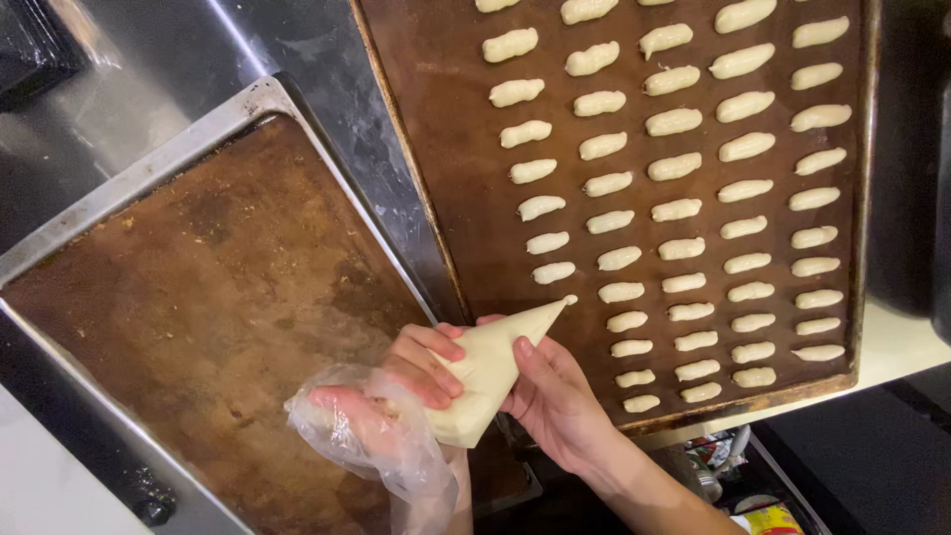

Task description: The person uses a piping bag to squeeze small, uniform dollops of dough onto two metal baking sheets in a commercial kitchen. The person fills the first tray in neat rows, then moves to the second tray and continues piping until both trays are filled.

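Fingers (433, 369) of the left hand (411, 381) are curling around the fat upper part of a piping bag (485, 367), pressed together and pinching the plastic against the palm, so the soft filling is being kept packed toward the tip. The loose clear plastic tail (371, 436) of the bag is bunching and spilling over that hand's wrist, which suggests the grip is sitting just below the twisted-off end. The right hand (555, 396) is cupping the bag from beneath, its thumb lying along the cone and its other fingers mostly hidden behind it; it seems to be steadying and aiming rather than squeezing.

The bag is being held in the air over the gap between two baking trays, its narrow tip (567, 299) pointing up and right, just reaching the near-left corner of the filled tray (436, 178). That dark tray is carrying neat rows of short, pale dough fingers (620, 259), evenly spaced. The empty tray (149, 168) to the left is lying at an angle on the steel worktop (327, 59), its brown surface stained and greasy.

The bag itself is looking like a smooth cream-coloured cone, taut and fairly full, tapering to a small open point.
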